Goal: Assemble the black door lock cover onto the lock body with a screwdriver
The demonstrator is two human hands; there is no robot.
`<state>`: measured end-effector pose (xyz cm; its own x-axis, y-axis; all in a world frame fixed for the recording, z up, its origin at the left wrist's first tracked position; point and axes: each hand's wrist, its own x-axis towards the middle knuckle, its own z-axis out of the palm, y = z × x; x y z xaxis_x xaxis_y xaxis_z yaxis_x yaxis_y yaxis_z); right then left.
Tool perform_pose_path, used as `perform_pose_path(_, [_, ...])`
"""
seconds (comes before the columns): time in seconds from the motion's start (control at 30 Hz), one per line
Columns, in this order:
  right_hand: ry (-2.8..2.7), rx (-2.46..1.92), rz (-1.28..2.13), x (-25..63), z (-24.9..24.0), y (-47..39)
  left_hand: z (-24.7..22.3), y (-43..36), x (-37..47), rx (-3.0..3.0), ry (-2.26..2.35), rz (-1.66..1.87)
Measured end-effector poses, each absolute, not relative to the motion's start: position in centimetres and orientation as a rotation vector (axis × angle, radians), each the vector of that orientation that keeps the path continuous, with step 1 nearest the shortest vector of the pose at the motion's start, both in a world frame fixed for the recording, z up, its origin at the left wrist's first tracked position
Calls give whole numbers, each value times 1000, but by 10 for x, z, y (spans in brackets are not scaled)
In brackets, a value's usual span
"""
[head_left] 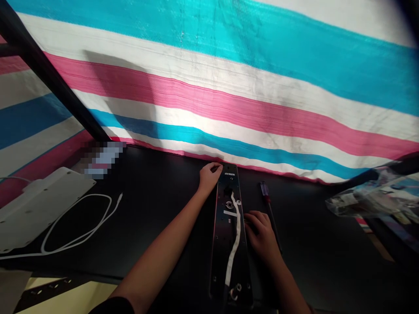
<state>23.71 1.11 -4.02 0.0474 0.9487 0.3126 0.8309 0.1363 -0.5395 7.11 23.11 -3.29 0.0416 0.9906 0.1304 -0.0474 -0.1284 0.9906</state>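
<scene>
A long black door lock panel point(224, 244) lies lengthwise on the dark table, its inner side facing up. A white-wrapped cable point(234, 248) runs down it, and a metal post point(236, 290) stands near its lower end. At the panel's upper left edge, my left hand point(210, 176) is closed with its fingertips on the rim. My right hand point(262, 233) has curled fingers at the panel's right edge, thumb and forefinger close together; its fingertips are partly hidden in shadow. Just right of that hand lies a screwdriver point(265, 192) with a purple and red handle.
A pale flat case point(49, 205) and a looped white cable point(108, 220) lie on the table point(157, 192) at left. Clear plastic bags point(363, 196) sit at the right. A striped tarp point(229, 100) hangs behind the table, with a dark frame pole point(62, 83) at left.
</scene>
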Motion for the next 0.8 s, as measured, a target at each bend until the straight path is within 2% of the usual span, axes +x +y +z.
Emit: perform_pose_path(0.8, [-1775, -1736, 273, 238, -42, 10, -31, 229, 73, 1296, 1136, 1276])
